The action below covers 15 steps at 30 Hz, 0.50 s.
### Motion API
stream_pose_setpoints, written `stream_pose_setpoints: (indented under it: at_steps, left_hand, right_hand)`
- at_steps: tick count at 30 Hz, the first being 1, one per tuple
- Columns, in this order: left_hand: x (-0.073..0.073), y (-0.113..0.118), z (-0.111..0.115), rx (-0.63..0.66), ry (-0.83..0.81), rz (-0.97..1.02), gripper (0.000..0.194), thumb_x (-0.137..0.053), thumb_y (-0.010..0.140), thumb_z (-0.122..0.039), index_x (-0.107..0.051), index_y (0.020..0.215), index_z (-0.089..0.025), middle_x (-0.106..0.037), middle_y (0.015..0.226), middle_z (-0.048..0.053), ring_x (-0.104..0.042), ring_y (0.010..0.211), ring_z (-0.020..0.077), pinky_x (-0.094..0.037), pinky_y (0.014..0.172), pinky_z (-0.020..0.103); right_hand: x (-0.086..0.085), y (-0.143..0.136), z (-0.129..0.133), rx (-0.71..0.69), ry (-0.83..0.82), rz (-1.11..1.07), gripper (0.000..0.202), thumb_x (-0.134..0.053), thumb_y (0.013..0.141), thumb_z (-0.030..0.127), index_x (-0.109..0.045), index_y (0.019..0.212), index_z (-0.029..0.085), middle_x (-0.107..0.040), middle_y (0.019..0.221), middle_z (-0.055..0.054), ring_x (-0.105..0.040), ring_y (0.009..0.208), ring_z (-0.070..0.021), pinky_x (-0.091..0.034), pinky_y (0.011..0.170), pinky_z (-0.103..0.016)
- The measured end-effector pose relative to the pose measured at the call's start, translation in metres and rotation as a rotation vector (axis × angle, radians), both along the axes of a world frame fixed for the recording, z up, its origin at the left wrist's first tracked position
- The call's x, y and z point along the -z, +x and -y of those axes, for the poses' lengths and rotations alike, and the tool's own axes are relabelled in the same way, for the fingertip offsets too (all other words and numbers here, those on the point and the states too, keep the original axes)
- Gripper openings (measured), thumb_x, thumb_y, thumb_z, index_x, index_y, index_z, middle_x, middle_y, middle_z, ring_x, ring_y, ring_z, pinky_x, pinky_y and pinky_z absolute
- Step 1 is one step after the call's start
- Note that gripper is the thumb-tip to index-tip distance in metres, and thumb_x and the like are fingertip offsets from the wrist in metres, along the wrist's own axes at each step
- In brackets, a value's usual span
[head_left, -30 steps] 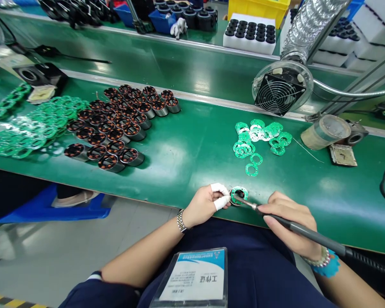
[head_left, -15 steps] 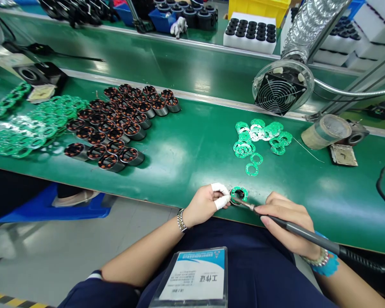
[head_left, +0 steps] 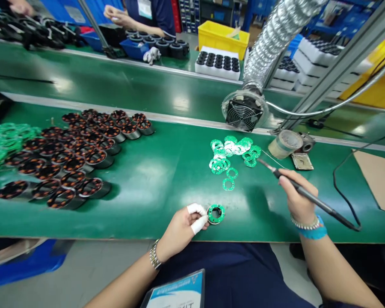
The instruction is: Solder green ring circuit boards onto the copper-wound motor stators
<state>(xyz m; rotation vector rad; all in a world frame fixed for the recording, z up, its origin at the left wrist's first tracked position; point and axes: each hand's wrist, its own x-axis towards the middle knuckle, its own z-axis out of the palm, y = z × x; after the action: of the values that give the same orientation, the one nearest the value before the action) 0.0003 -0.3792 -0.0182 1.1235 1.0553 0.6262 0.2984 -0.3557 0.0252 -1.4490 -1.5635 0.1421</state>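
Note:
My left hand (head_left: 182, 224), with white covers on the thumb and a finger, pinches the left edge of a round part topped by a green ring board (head_left: 216, 214) near the table's front edge. In my right hand (head_left: 297, 194) is a soldering iron (head_left: 314, 200); its tip points up and left, beside the loose green ring boards (head_left: 220, 165). The iron and the round part are well apart. A thin wire (head_left: 274, 159) lies between the boards and a round container (head_left: 285, 143).
Rows of copper-wound cylinders (head_left: 96, 156) stand at the left, beside more green boards (head_left: 6, 143). A fan (head_left: 244, 114) on a foil duct hangs over the back edge. A sponge tray (head_left: 302, 161) and cardboard (head_left: 377, 175) are at the right. Another person's hand (head_left: 118, 17) shows behind.
My right hand has lifted the iron off the green-topped part and moved it up and right. My left hand still holds the part. The camera view has tilted up and shifted right.

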Motion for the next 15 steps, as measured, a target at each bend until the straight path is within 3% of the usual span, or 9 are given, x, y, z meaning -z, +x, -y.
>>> stream_pose_setpoints:
  at_steps: [2,4,6,9,12,15]
  left_hand:
    - [-0.002,0.001,0.002,0.037,0.065,-0.064,0.026,-0.062,0.074,-0.034,-0.051,0.09,-0.017,-0.059,0.069,0.001,-0.06,0.061,0.0133,-0.05,0.061,0.027]
    - [-0.003,0.003,0.005,0.089,0.197,-0.192,0.052,-0.068,0.069,-0.034,-0.046,0.113,-0.019,-0.061,0.08,0.003,-0.057,0.057,0.013,-0.049,0.057,0.027]
    - [-0.003,0.007,0.006,0.142,0.373,-0.344,0.071,-0.071,0.064,-0.031,-0.039,0.127,-0.023,-0.063,0.098,0.008,-0.057,0.059,0.0138,-0.049,0.059,0.029]
    - [-0.002,0.009,-0.005,0.229,0.531,-0.458,0.07,-0.067,0.068,-0.027,-0.038,0.131,-0.026,-0.064,0.104,0.007,-0.056,0.059,0.0144,-0.048,0.06,0.029]
    - [-0.009,0.003,-0.052,0.24,0.54,-0.512,0.073,-0.065,0.071,-0.031,-0.033,0.136,-0.023,-0.067,0.082,0.003,-0.053,0.05,0.0136,-0.044,0.051,0.026]
    - [-0.024,-0.003,-0.141,0.07,0.584,-0.651,0.083,-0.069,0.067,-0.033,-0.028,0.138,-0.02,-0.066,0.099,0.007,-0.058,0.057,0.0144,-0.047,0.057,0.027]
  right_hand:
    - [0.008,0.03,-0.025,0.19,0.116,0.08,0.021,-0.057,0.082,0.027,-0.066,0.098,0.018,-0.068,0.093,-0.007,-0.063,0.086,-0.0206,-0.05,0.081,-0.037]
    - [0.015,0.056,-0.047,0.312,0.176,0.186,0.027,-0.057,0.081,0.031,-0.065,0.101,0.015,-0.067,0.096,-0.011,-0.061,0.091,-0.0228,-0.048,0.085,-0.039]
    - [0.019,0.07,-0.061,0.291,0.104,0.224,0.029,-0.055,0.082,0.034,-0.064,0.101,0.015,-0.067,0.092,-0.01,-0.063,0.086,-0.0216,-0.049,0.082,-0.038]
    - [0.023,0.065,-0.065,0.238,0.03,0.162,0.026,-0.052,0.085,0.032,-0.061,0.104,0.016,-0.064,0.069,-0.003,-0.062,0.062,-0.0161,-0.052,0.07,-0.032]
    - [0.026,0.035,-0.055,0.08,-0.023,0.16,0.016,-0.051,0.086,0.027,-0.058,0.098,0.019,-0.061,0.063,0.001,-0.061,0.057,-0.0127,-0.052,0.063,-0.026]
    - [0.035,0.0,-0.046,-0.261,-0.12,0.254,0.014,-0.052,0.086,0.023,-0.056,0.099,0.02,-0.066,0.084,-0.004,-0.065,0.071,-0.0139,-0.054,0.067,-0.025]
